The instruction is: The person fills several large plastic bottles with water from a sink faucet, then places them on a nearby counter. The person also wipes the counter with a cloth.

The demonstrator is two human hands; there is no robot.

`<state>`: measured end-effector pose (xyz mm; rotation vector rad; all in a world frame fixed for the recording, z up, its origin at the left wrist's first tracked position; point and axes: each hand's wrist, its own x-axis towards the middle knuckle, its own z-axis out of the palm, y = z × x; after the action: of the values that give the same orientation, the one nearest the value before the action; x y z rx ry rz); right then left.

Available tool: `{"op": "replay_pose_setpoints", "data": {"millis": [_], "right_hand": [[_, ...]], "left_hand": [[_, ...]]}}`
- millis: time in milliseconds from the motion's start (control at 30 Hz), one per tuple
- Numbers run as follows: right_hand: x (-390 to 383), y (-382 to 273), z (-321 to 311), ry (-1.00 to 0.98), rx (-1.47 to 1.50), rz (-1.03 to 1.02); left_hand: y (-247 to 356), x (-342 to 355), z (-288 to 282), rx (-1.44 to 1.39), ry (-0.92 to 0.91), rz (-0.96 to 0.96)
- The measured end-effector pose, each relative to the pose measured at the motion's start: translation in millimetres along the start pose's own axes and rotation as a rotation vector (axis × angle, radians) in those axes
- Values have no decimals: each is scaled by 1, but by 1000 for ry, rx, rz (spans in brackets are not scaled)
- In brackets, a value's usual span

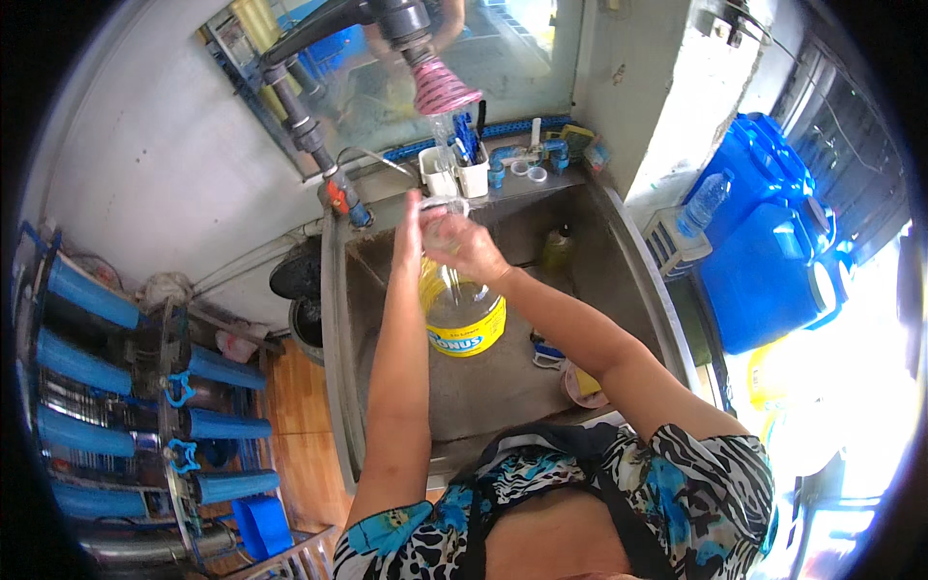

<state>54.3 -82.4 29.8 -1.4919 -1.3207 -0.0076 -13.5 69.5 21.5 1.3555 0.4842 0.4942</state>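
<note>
Jug (468, 324), clear with a yellow label, sits in the sink (483, 406), below both hands. Left hand (410, 237) points its fingers upward; right hand (469, 246) bends across toward it. Whether either grips anything cannot be told. Water (442, 130) falls from the pink-covered tap (445, 89) above.

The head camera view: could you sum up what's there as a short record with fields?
Place: grey metal sink
Water: clear stream falling from a pink cone-shaped spout cover
Main item: transparent plastic container with a yellow-and-blue label, in the sink
Hands: left hand and right hand together at the container's upper end; exact grip unclear
Behind sink: white plastic holder with blue implements
Right of sink: large blue plastic jerrycans
</note>
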Motion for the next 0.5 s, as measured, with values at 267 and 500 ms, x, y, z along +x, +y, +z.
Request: {"op": "replay_pose_setpoints", "data": {"millis": [267,500], "right_hand": [[18,5,-13,118,-7,109],[58,3,-17,314,-347,253]], "left_hand": [[38,8,47,756,224,319],[-11,-55,49,856,433,852]]}}
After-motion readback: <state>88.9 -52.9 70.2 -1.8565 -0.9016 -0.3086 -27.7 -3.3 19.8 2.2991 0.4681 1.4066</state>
